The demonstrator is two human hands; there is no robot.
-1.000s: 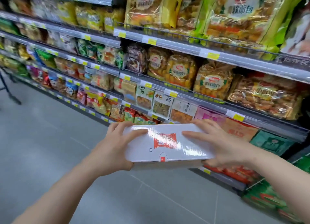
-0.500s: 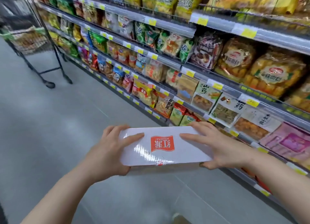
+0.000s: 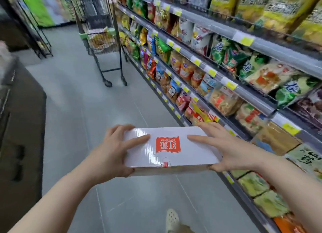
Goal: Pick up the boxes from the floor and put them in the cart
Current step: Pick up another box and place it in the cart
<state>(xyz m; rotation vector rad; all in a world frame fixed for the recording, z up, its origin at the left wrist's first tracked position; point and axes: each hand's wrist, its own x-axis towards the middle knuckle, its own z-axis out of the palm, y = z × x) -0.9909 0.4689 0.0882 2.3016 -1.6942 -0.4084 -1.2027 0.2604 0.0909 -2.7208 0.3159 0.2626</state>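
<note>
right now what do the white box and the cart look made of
White box: likely glossy coated cardboard, given the streaky glare on top, crisp folded edges and a tuck tab in front. Cart: seemingly dark painted metal, given its thin tubular legs and wire-mesh basket; wheel material is unclear.

Box logo: on the lid of the white box (image 3: pixel 171 146), a red banner is printed with two white Chinese characters, 红派, seen upside down from the head view.
Box Latin text: "HONGPAI" is printed beside the characters, also inverted.
Box front tab: a small red mark is present; it cannot be read.
Shelf price tags (image 3: pixel 246 41): yellow labels are fitted; the print is blurred.
Snack bags (image 3: pixel 290 88): large Chinese characters are shown; illegible.
</note>
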